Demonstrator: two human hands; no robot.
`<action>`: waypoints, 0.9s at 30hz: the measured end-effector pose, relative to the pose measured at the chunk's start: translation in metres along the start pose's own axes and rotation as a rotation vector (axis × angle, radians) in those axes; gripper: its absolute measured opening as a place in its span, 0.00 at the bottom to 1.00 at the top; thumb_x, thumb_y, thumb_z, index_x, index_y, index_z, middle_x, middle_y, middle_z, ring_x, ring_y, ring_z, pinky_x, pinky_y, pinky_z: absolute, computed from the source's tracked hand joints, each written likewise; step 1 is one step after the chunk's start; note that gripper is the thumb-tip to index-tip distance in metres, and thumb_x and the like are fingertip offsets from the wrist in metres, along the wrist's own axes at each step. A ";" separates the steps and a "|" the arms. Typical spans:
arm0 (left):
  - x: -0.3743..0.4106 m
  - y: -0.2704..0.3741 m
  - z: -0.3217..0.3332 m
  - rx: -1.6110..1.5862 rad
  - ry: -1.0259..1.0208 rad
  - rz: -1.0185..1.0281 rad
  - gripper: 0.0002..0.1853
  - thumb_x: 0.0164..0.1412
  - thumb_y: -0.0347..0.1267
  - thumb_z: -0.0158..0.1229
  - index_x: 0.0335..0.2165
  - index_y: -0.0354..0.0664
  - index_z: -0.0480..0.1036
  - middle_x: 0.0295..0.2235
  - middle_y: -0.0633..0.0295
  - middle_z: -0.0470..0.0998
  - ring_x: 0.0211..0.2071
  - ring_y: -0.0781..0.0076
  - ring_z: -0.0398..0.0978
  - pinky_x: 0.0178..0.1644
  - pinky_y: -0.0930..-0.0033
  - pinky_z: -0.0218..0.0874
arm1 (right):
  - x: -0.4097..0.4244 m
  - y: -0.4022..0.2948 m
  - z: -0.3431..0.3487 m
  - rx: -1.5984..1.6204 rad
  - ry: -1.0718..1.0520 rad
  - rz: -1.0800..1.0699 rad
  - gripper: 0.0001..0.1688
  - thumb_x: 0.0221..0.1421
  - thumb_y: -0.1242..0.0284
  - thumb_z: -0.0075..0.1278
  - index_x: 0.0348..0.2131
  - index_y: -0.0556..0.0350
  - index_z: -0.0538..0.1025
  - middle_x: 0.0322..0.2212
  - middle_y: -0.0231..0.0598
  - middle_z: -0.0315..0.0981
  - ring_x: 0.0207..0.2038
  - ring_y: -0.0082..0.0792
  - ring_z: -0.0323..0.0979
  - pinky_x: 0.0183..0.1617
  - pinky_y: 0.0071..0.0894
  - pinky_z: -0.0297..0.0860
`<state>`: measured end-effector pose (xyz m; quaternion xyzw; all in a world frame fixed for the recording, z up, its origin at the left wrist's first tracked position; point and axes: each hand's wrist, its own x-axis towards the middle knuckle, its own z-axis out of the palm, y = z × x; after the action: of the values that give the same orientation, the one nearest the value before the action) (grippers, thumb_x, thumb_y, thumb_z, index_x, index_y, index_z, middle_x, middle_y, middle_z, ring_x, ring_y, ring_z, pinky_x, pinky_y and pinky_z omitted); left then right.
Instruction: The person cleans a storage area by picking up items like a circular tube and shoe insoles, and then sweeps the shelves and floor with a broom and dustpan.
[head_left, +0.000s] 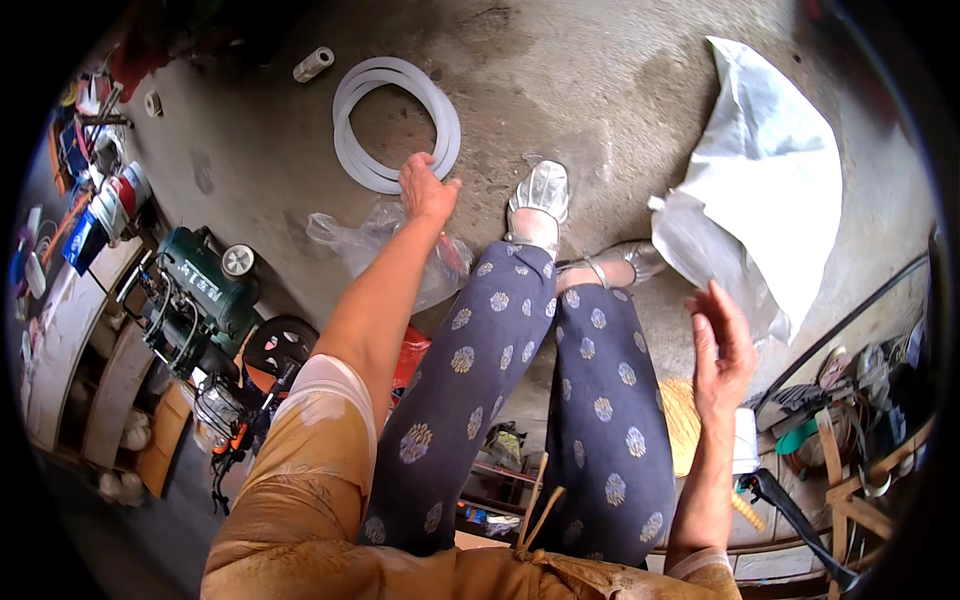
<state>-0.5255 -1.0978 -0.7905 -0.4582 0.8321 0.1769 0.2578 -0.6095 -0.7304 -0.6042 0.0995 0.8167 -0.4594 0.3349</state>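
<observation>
A coil of whitish translucent plastic tubing or strip (345, 142) lies in loops on the concrete floor. My left hand (429, 191) reaches over its near right edge, thumb spread away from the fingers; whether the fingertips touch the loops is hard to tell. Below that hand a crumpled clear plastic bag (360, 238) rests by my leg, with something red and blue inside or under it. My right hand (724, 349) hovers at the right with fingers apart and nothing in it. Just beyond it spreads a large white plastic sheet or sack (772, 157).
A small whitish roll (311, 65) lies left of the coil. A green air compressor (206, 262) stands at the left near a wooden shelf (56, 360). At the right are a dark pole (840, 330), wooden framing (832, 450) and a white container (745, 442).
</observation>
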 end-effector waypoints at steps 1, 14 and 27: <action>0.003 -0.002 0.000 0.064 0.009 -0.006 0.23 0.42 0.35 0.64 0.38 0.40 0.67 0.45 0.50 0.67 0.52 0.54 0.58 0.57 0.59 0.47 | 0.001 -0.003 0.011 0.062 -0.022 0.060 0.22 0.52 0.82 0.47 0.48 0.59 0.68 0.37 0.42 0.72 0.41 0.30 0.71 0.45 0.25 0.66; -0.116 0.013 -0.254 -1.297 -0.570 -0.063 0.12 0.46 0.30 0.55 0.32 0.37 0.66 0.25 0.63 0.69 0.27 0.73 0.68 0.35 0.69 0.63 | -0.053 -0.179 0.030 0.132 -0.352 0.077 0.20 0.53 0.77 0.48 0.46 0.62 0.68 0.39 0.41 0.71 0.42 0.28 0.68 0.47 0.26 0.65; -0.312 -0.042 -0.592 -2.261 -0.633 0.600 0.13 0.41 0.37 0.53 0.25 0.47 0.60 0.18 0.68 0.59 0.25 0.73 0.60 0.55 0.55 0.53 | -0.212 -0.483 0.071 0.653 -0.746 0.160 0.29 0.49 0.72 0.54 0.48 0.60 0.61 0.37 0.39 0.68 0.39 0.32 0.69 0.43 0.34 0.68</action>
<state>-0.5076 -1.2241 -0.1324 -0.1499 0.1811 0.9608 -0.1472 -0.6443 -1.0273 -0.1641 0.0904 0.4448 -0.6682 0.5894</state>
